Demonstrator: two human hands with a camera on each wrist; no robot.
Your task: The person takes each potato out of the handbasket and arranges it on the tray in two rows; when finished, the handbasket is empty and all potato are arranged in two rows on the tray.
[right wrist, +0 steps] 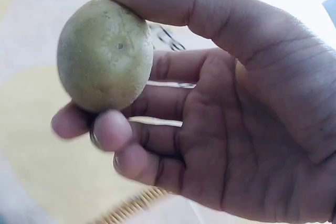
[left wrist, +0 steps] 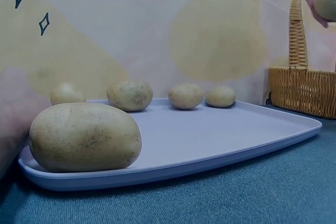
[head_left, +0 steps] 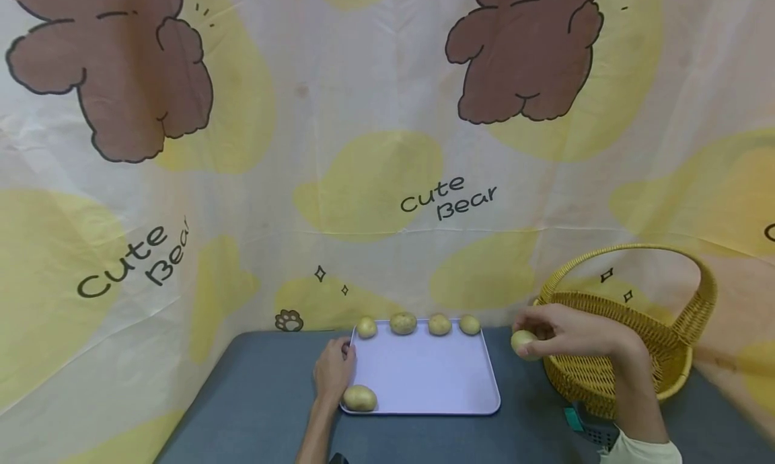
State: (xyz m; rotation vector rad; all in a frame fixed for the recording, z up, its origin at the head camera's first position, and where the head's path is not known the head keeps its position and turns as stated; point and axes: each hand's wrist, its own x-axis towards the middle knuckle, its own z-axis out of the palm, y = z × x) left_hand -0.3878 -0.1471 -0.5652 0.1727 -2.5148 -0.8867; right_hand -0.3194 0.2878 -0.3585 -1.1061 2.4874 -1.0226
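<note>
A potato point(right wrist: 105, 53) is pinched between the thumb and fingers of my right hand point(head_left: 566, 331), held in the air between the tray and the wicker basket point(head_left: 675, 376). My left hand point(head_left: 334, 370) grips the left edge of a pale lilac tray point(head_left: 424, 373); in the left wrist view it is a blur at the side. A large potato point(left wrist: 86, 137) lies in the tray's front left corner, close to that hand. Several more potatoes point(head_left: 403, 323) stand in a row along the tray's back rim.
The yellow basket with a tall arched handle point(head_left: 630, 247) stands right of the tray, partly behind my right forearm. A dark object with a teal part point(head_left: 590, 423) lies before it. Behind the grey-blue table point(head_left: 266, 383) hangs a bear-print cloth point(head_left: 363, 249).
</note>
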